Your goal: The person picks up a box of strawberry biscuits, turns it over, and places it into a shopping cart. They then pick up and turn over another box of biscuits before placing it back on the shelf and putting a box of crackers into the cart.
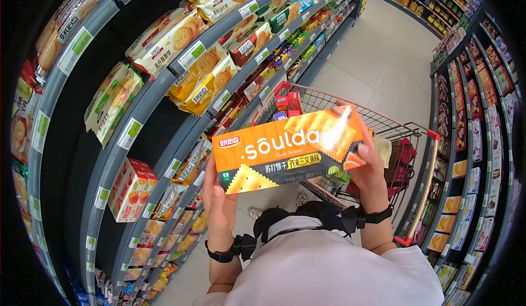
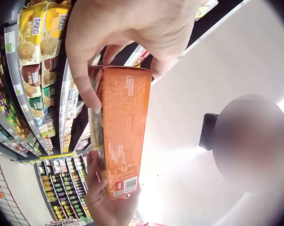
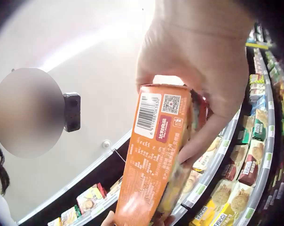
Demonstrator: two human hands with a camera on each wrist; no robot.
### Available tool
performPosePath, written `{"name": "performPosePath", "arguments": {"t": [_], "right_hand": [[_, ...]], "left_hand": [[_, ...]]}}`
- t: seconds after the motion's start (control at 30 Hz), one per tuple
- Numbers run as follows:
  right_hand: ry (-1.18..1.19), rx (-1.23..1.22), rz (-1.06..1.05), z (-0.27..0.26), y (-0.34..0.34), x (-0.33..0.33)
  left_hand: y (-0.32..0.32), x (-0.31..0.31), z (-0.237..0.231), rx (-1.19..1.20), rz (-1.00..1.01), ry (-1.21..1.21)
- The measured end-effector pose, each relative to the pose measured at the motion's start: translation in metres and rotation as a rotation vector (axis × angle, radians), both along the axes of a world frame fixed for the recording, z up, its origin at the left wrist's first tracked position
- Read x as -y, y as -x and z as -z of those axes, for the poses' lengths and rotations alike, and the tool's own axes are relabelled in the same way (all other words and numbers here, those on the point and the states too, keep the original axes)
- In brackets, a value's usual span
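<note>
An orange and black biscuit box [image 1: 287, 147] is held up in front of the chest, its printed front toward the head camera. The left hand [image 1: 220, 196] grips its left end, thumb near the lower corner. At the other end the right hand [image 1: 370, 166] holds the box, with the thumb at the edge. In the left wrist view the left hand [image 2: 128, 33] spans the end of the box [image 2: 125, 122], whose side panel carries small print. The right wrist view shows the right hand [image 3: 198, 61] around the end near the barcode of the box [image 3: 153, 150].
A shopping cart [image 1: 433, 163] with several packages inside stands beyond the box. Shelves of packaged biscuits [image 1: 175, 37] curve along the left, with a red and white carton stack [image 1: 131, 190] on one. More stocked shelves [image 1: 466, 196] line the right side, and tiled floor [image 1: 356, 59] runs between.
</note>
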State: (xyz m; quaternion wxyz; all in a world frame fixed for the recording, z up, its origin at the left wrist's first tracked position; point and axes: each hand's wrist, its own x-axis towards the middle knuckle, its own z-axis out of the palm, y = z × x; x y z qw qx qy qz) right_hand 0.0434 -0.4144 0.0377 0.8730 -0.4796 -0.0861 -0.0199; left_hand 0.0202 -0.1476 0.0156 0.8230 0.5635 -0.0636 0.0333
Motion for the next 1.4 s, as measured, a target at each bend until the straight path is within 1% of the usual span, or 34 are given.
{"name": "performPosePath", "arguments": {"t": [0.03, 0.07, 0.1, 0.17, 0.23, 0.27, 0.3, 0.33, 0.47, 0.5, 0.53, 0.6, 0.67, 0.7, 0.77, 0.9, 0.97, 1.03, 1.1, 1.17, 1.23, 1.27, 1.4], "right_hand": [[0.041, -0.018, 0.004, -0.002, 0.003, 0.0], [0.082, -0.036, 0.009, -0.003, 0.006, 0.001], [0.084, -0.034, 0.012, -0.004, 0.008, 0.002], [0.059, -0.077, -0.051, -0.004, 0.012, 0.006], [0.049, -0.029, -0.08, -0.005, 0.01, 0.009], [0.014, -0.022, -0.121, -0.006, 0.009, 0.011], [-0.021, -0.015, -0.163, -0.006, 0.009, 0.013], [0.036, -0.014, -0.151, -0.006, 0.01, 0.014], [0.024, 0.013, -0.192, 0.008, 0.01, 0.021], [-0.014, 0.038, -0.206, 0.009, 0.009, 0.022], [-0.051, 0.066, -0.22, 0.01, 0.008, 0.023], [-0.031, 0.046, -0.198, 0.002, 0.01, 0.024], [-0.009, 0.029, -0.175, -0.001, 0.01, 0.026], [-0.012, 0.014, -0.166, 0.0, 0.011, 0.028], [-0.015, 0.0, -0.154, 0.001, 0.012, 0.03], [0.015, -0.009, -0.122, 0.0, 0.014, 0.031], [0.042, -0.029, -0.097, 0.001, 0.013, 0.032], [0.053, 0.024, -0.141, 0.008, 0.011, 0.036], [0.047, 0.008, -0.157, 0.0, 0.013, 0.033], [0.046, 0.001, -0.194, 0.002, 0.009, 0.03], [0.253, 0.031, -0.068, 0.006, 0.001, 0.023], [0.188, -0.047, -0.092, 0.002, 0.006, 0.019], [0.179, -0.084, -0.174, 0.005, -0.005, 0.0]], "left_hand": [[0.001, 0.002, 0.0, 0.0, 0.003, 0.059], [0.002, 0.003, 0.0, 0.0, 0.005, 0.061], [0.002, 0.004, -0.001, -0.024, 0.022, 0.031], [0.001, 0.005, 0.001, -0.045, 0.042, 0.002], [0.0, 0.002, 0.012, -0.158, 0.045, 0.125], [0.0, 0.004, 0.014, -0.172, 0.004, 0.143], [0.0, 0.006, 0.015, -0.169, 0.007, 0.143], [0.0, 0.007, 0.016, -0.154, -0.002, 0.16], [0.0, 0.012, 0.016, -0.161, -0.054, 0.21], [0.0, 0.011, 0.018, -0.162, -0.053, 0.207], [-0.001, 0.009, 0.021, -0.154, -0.016, 0.204], [-0.003, 0.006, 0.026, -0.148, 0.026, 0.2], [-0.005, 0.006, 0.028, -0.101, 0.094, 0.285], [-0.005, 0.009, 0.026, -0.103, 0.097, 0.285], [-0.006, 0.018, 0.019, -0.153, -0.04, 0.284], [-0.005, 0.024, 0.011, -0.125, -0.04, 0.258], [-0.005, 0.024, 0.012, -0.122, -0.041, 0.294], [-0.004, 0.024, 0.01, -0.114, -0.014, 0.297], [-0.002, 0.021, 0.011, -0.1, 0.0, 0.307], [-0.001, 0.014, 0.016, -0.112, -0.012, 0.24], [0.001, 0.008, 0.016, -0.105, -0.054, 0.205], [0.004, 0.005, 0.016, -0.11, -0.071, 0.165], [0.012, -0.006, 0.01, -0.104, -0.146, 0.176]]}}
